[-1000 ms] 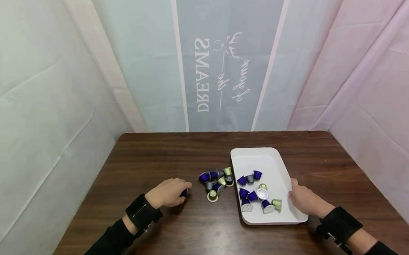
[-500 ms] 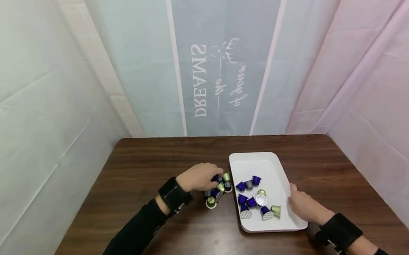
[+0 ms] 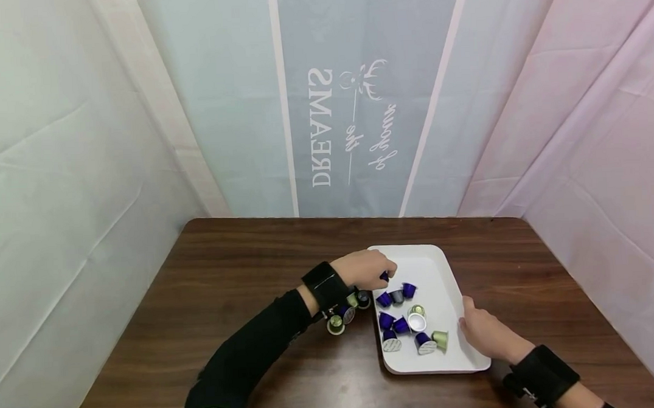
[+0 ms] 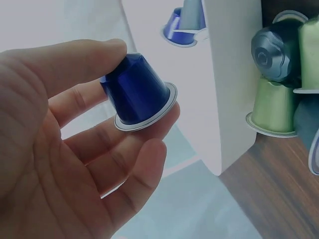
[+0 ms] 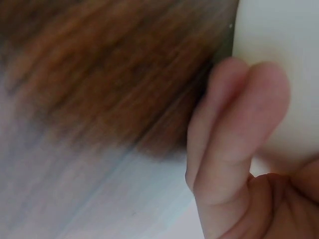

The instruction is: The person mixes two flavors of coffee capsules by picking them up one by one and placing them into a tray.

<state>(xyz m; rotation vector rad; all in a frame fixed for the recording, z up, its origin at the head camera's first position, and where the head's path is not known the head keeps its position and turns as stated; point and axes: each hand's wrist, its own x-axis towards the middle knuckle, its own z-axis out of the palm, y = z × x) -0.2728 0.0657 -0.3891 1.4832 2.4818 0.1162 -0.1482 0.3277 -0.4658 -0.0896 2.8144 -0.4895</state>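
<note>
Over the white tray (image 3: pixel 423 264), the left grip (image 3: pixel 364 269) is pinching a blue capsule (image 4: pixel 138 93), having just crossed the pile (image 3: pixel 347 314), so this one is nearing those inside; the right grip (image 3: pixel 488 328) is apparently holding the rim (image 3: pixel 454 277), blur hiding details.

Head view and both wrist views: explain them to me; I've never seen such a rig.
There is no machine here, just a person's two bare hands, filmed by a camera on the head and one on each wrist. The head view looks down on a dark wood-grain table with a white tray holding blue, green and grey coffee capsules. More capsules lie beside it, partly hidden. The left hand holds a blue capsule over the tray; its wrist view shows that close up. The right hand grips the tray's edge; its wrist view is blurry.
</note>
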